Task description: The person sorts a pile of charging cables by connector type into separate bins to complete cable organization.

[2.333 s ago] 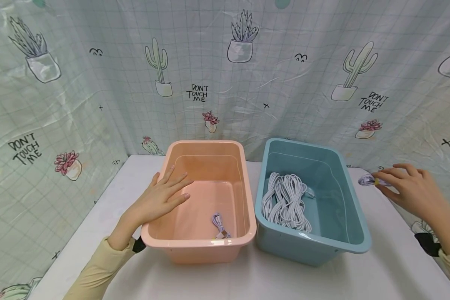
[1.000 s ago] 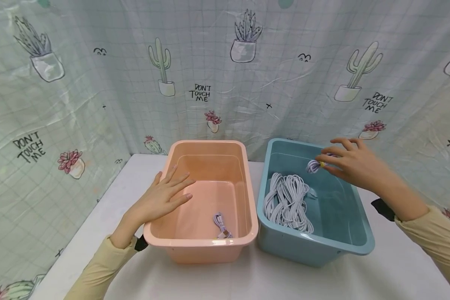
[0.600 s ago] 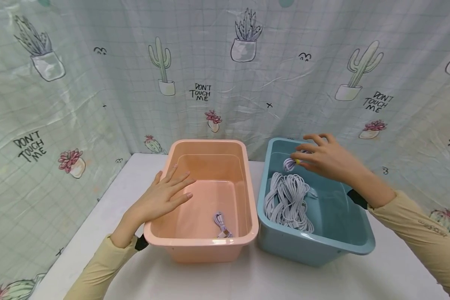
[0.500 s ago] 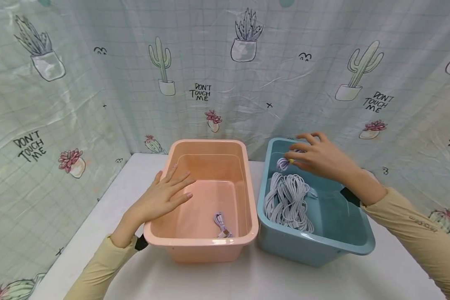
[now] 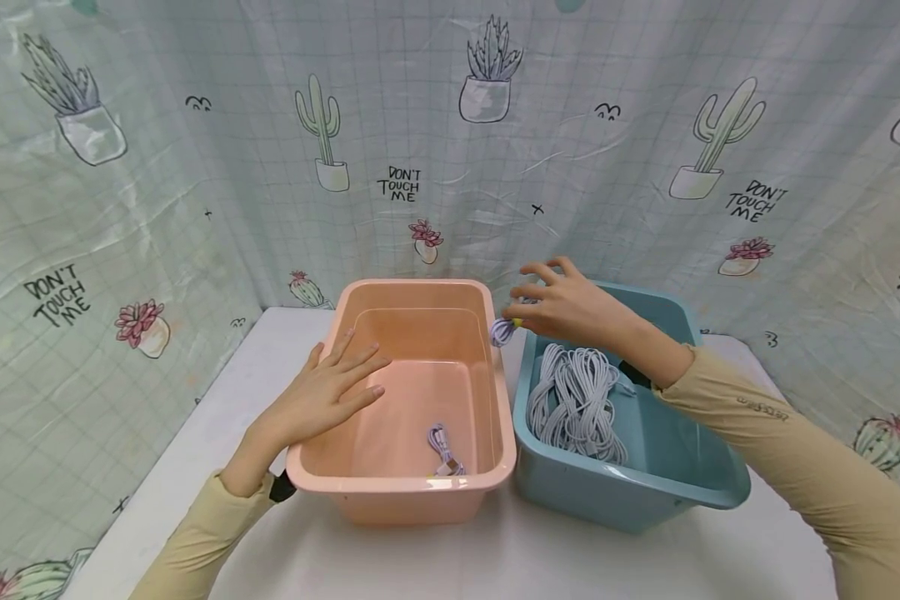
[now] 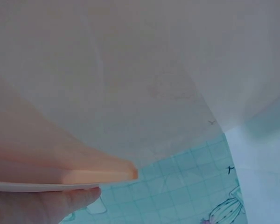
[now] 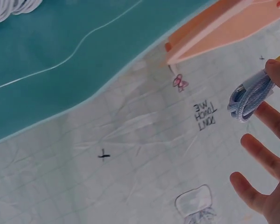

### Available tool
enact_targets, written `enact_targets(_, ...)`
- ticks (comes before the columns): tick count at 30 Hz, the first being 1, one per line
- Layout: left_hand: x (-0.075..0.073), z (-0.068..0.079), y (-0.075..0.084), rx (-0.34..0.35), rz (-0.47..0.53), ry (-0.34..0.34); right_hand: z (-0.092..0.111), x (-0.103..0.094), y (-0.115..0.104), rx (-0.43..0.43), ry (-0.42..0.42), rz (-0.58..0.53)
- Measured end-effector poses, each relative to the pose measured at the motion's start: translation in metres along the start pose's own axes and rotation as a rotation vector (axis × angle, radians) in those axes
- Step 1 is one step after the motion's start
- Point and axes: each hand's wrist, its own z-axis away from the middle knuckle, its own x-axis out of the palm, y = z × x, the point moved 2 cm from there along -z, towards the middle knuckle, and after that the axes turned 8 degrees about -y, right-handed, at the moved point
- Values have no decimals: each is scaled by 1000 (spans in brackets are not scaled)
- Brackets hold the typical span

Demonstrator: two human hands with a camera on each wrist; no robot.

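My right hand (image 5: 570,304) pinches a coiled lilac cable (image 5: 502,332) with a yellow tie, above the gap between the two bins. In the right wrist view, thumb and forefinger grip this braided cable (image 7: 252,95) while the other fingers are spread. My left hand (image 5: 326,392) rests over the left rim of the peach bin (image 5: 397,485), its fingers straight and spread. Another lilac cable (image 5: 442,450) with a metal plug lies on that bin's floor near the front. In the blue bin (image 5: 630,479), bundled white cables (image 5: 581,408) fill the left side.
Both bins stand side by side on a white table (image 5: 255,542), their rims close together. Behind and beside them hangs a plastic sheet (image 5: 255,233) printed with cactus drawings. My right forearm (image 5: 780,433) reaches across the blue bin.
My right hand has carried the lilac cable leftward from beyond the blue bin's right side, across that bin, to the peach bin's right rim. The left hand has stayed in place.
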Motion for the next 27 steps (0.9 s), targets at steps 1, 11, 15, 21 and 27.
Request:
enact_targets(1,0,0,0,2,1,1,-4,-1,-2,-2,-6,-8)
enact_targets(11,1,-1,-2,0,4,-5,-37,3,-14,-76,33,-13)
enact_targets(15,2,-1,-3,6,-1,6,-47,7,-21,-113,37,-3)
enact_targets(21,4,-2,-4,9,-10,6,-55,16,-33,-174,33,18)
enact_targets(27,5,-3,-5,8,-14,2,-62,26,-42,-205,-11,8)
